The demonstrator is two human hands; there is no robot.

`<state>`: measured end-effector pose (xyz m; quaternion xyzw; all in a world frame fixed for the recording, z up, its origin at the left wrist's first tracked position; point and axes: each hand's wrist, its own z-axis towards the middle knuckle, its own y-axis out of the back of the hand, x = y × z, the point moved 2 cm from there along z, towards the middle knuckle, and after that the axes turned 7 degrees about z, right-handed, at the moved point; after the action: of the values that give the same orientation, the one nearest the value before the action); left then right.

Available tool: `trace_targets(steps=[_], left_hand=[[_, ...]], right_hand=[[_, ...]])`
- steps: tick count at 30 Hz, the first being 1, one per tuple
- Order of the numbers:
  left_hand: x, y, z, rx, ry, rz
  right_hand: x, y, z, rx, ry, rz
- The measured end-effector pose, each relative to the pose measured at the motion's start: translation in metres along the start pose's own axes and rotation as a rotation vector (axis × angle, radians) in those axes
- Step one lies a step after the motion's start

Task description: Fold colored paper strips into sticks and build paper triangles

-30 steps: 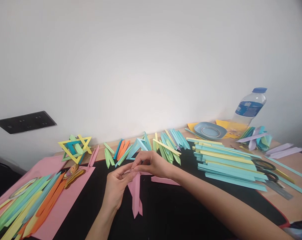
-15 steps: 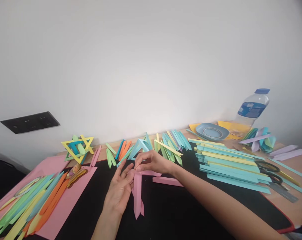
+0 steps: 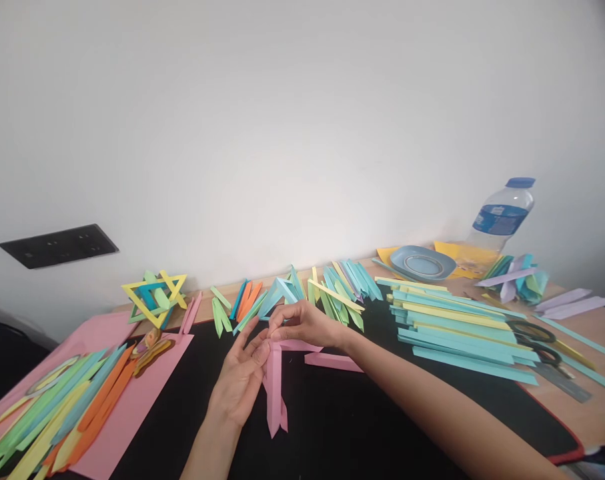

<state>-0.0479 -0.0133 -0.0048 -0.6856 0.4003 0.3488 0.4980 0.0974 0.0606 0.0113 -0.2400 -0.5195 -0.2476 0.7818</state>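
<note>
Pink folded paper strips [image 3: 275,393] meet at a corner pinched between my two hands, above the black mat. My left hand [image 3: 239,380] grips that corner with thumb and fingertips, palm turned up. From above, my right hand [image 3: 302,327] pinches the same joint, and its fingers hide the exact join. One strip hangs down toward me, while another reaches right under my right hand. A separate pink strip [image 3: 332,361] lies on the mat beside my right wrist.
Behind my hands lie folded strips in green, orange and blue. A stack of blue and yellow strips [image 3: 462,327] is at right, beside scissors [image 3: 535,340], a blue dish [image 3: 423,263] and a bottle [image 3: 502,213]. At left are more strips [image 3: 57,407] and a paper star [image 3: 155,297].
The view has shifted very slightly. Both hands stay at the pink corner, with only small finger movement.
</note>
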Motion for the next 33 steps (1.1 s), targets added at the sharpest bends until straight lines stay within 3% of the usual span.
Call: trace_targets(steps=[3,9,21,24,28,30,33], left_hand=[[0.001,0.004,-0.001,0.055,-0.011,0.032],[0.003,0.009,-0.002,0.046,0.010,0.020],[0.001,-0.001,-0.006,0.108,0.010,0.084],[-0.003,0.002,-0.016,-0.041,-0.140,0.376],[-0.003,0.000,-0.034,-0.428,-0.609,0.868],[0.002,-0.007,-0.038,-0.448,-0.774,1.010],[0.011,-0.018,-0.037,-0.468,-0.868,1.104]], right_hand=[[-0.001,0.000,0.000,0.006,0.004,-0.028],[-0.001,-0.001,0.002,0.014,-0.012,-0.034],[0.004,-0.002,-0.005,-0.012,0.013,-0.015],[0.003,-0.003,-0.005,-0.015,0.016,-0.001],[0.003,-0.003,-0.006,-0.019,0.013,-0.011],[0.003,-0.004,-0.006,-0.030,0.018,-0.006],[0.004,-0.004,-0.006,-0.039,0.038,0.010]])
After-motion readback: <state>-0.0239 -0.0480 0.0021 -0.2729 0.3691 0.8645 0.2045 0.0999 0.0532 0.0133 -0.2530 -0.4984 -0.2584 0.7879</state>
